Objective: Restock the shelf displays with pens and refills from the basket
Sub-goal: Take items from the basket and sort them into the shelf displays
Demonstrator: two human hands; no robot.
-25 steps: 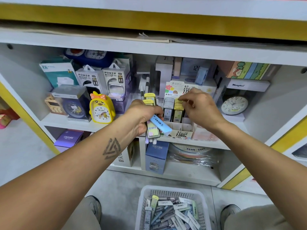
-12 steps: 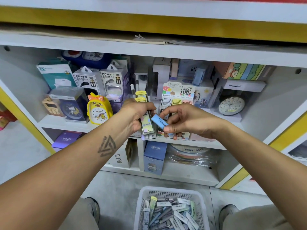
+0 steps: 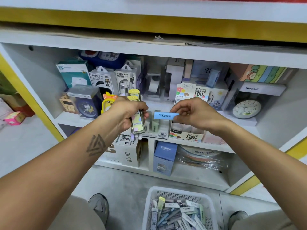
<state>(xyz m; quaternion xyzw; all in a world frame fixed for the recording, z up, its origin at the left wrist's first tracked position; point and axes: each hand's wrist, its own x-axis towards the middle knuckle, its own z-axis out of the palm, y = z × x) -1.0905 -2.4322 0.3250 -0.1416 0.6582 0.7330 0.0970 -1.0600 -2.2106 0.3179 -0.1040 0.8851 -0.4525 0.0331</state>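
Blue refill case — right hand pinches.

A shelf spans the upper half of the frame, with a lower shelf beneath it. At mid-frame the left hand holds upright pen packs before the shelf's front edge. To its right, apart from it, the right hand pinches a refill box lying level between the two hands. Behind the right hand stands a display box on the shelf. Two power bank boxes stand at upper left of centre, a round clock at far right. At bottom centre, on the floor between two shoes, a basket holds many refill boxes.
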